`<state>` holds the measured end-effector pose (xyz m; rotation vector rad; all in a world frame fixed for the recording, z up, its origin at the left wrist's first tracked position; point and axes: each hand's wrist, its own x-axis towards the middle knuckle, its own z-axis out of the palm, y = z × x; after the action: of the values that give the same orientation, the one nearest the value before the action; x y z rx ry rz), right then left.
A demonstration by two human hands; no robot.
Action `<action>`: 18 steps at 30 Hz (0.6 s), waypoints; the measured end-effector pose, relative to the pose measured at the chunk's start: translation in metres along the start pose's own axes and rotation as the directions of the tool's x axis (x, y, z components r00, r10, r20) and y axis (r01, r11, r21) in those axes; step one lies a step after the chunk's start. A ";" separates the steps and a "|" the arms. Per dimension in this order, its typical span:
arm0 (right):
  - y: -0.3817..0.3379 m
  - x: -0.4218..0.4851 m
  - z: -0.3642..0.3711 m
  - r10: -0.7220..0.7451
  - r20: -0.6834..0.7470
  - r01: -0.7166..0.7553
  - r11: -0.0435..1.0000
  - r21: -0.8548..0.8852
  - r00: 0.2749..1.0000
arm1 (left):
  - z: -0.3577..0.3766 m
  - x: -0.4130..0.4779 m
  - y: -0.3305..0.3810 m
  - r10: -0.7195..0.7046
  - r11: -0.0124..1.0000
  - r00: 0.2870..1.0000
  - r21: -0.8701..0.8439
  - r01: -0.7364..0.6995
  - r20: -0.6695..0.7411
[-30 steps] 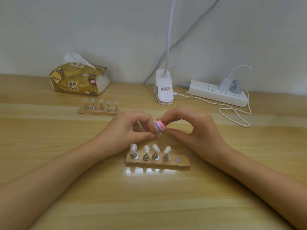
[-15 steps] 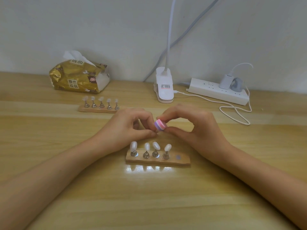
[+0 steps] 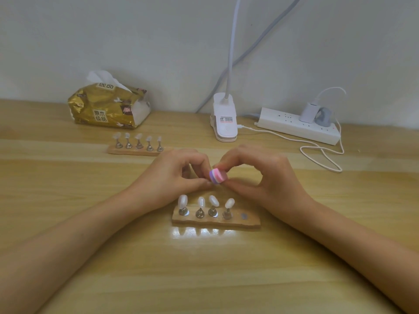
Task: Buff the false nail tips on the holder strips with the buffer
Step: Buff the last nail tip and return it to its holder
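Behind the wooden holder strip [image 3: 215, 221], a pink-purple striped buffer [image 3: 218, 176] was pinched by the right hand [image 3: 269, 177], likely for control. What the curled left hand [image 3: 172, 175] held was hidden.

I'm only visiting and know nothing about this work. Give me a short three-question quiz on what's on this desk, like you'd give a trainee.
1. True or false: the near holder strip carries five nail tips.
2. What do the fingers of the right hand pinch? A a tissue; B the buffer; C a white cable.
3. Fill in: seen from the person, the tissue pack lies to the ___ of the lamp clip.
Key: 1 false, four tips stand there and the right-end spot is empty; 2 B; 3 left.
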<state>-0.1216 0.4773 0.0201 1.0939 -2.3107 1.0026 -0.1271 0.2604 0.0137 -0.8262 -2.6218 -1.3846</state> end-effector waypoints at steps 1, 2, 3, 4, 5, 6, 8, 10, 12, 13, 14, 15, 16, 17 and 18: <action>0.000 0.000 -0.001 0.023 0.013 -0.023 1.000 0.011 1.000 | 0.000 0.000 0.000 -0.001 1.000 1.000 -0.004 0.001 -0.001; 0.000 0.000 -0.002 0.041 0.018 -0.042 0.999 0.022 0.999 | 0.000 0.000 0.000 0.000 1.000 1.000 -0.009 0.000 -0.002; 0.000 0.000 -0.002 0.040 0.010 -0.041 0.999 0.028 0.999 | 0.000 0.000 0.001 0.002 1.000 1.000 -0.013 -0.002 -0.001; 0.000 -0.001 -0.002 0.016 -0.002 -0.016 1.000 0.024 1.000 | 0.000 0.000 0.001 0.004 1.000 1.000 -0.012 -0.004 0.000; -0.001 -0.001 -0.001 -0.014 -0.007 0.014 1.000 0.012 1.000 | 0.001 0.000 0.002 0.007 1.000 1.000 -0.005 -0.007 -0.001; -0.001 -0.001 0.000 -0.022 -0.001 0.022 1.000 0.005 1.000 | 0.001 0.001 0.002 0.009 1.000 1.000 0.000 -0.009 -0.002; 0.000 0.000 -0.001 0.036 0.025 -0.037 0.999 0.020 0.999 | 0.000 0.001 0.001 0.006 1.000 1.000 -0.003 -0.006 -0.001; -0.001 0.000 -0.003 0.054 0.012 -0.054 0.998 0.027 0.998 | 0.000 0.000 0.001 0.006 1.000 1.000 -0.010 -0.006 0.002; -0.004 0.000 -0.002 0.008 0.010 -0.008 1.000 0.020 1.000 | 0.001 0.000 0.001 0.011 1.000 1.000 0.003 -0.011 -0.005; -0.004 0.000 -0.001 0.005 0.026 -0.005 1.000 0.020 1.000 | 0.001 0.000 0.001 0.010 1.000 1.000 0.012 -0.010 -0.014; -0.003 0.001 -0.002 0.026 0.044 -0.027 0.999 0.023 0.999 | 0.001 0.001 0.001 0.008 1.000 1.000 0.017 -0.008 -0.019; -0.002 0.001 -0.003 0.057 0.058 -0.059 0.998 0.029 0.997 | 0.001 0.002 0.001 0.004 1.000 1.000 0.018 -0.003 -0.018; 0.000 0.001 -0.004 0.078 0.061 -0.080 0.996 0.036 0.995 | 0.001 0.002 0.002 0.000 1.000 1.000 0.017 0.000 -0.014; 0.000 0.000 -0.005 0.075 0.050 -0.076 0.996 0.036 0.996 | 0.001 0.001 0.002 0.002 1.000 1.000 0.014 -0.002 -0.010; 0.000 0.000 -0.004 0.049 0.032 -0.050 0.998 0.027 0.998 | 0.001 0.001 0.002 0.005 1.000 1.000 0.010 -0.005 -0.008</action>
<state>-0.1210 0.4805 0.0230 1.0750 -2.3667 1.0458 -0.1271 0.2626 0.0154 -0.8233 -2.6166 -1.3704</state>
